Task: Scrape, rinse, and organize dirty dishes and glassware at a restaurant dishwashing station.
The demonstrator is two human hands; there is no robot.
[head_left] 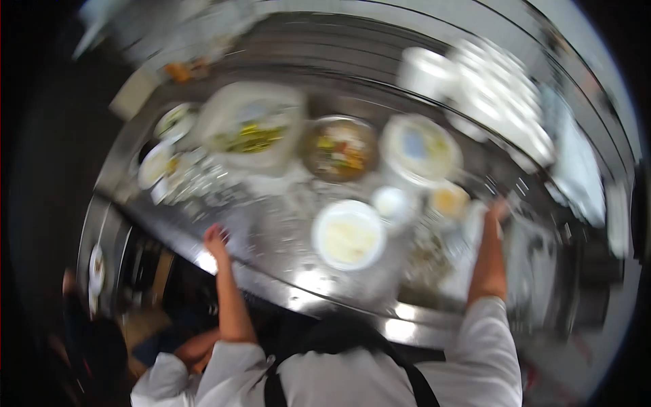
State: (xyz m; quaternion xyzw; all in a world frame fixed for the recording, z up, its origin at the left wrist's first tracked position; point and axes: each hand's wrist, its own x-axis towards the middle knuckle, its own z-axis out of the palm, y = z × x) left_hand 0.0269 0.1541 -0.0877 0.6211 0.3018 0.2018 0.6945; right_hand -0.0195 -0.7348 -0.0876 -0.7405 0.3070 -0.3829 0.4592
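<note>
Above the front left of the steel counter (264, 224) is my left hand (217, 238), with no held object that I can make out through the blur. My right hand (498, 208) reaches to the counter's right side, among blurred clear plastic; whether it grips anything is unclear. Between the hands stands a round white tub (351, 235) with pale contents. Just behind it are a small white round container (390, 203) and a small tub with something orange-yellow (448, 199) in it, the latter nearest my right hand.
At the back stand a large translucent tub (249, 127) with green food, a metal bowl (339, 147) of mixed food and a white lidded tub (421, 150). Crumpled clear plastic (196, 175) lies left. Stacked white containers (493, 91) fill a shelf. Another person's arm (198, 348) shows lower left.
</note>
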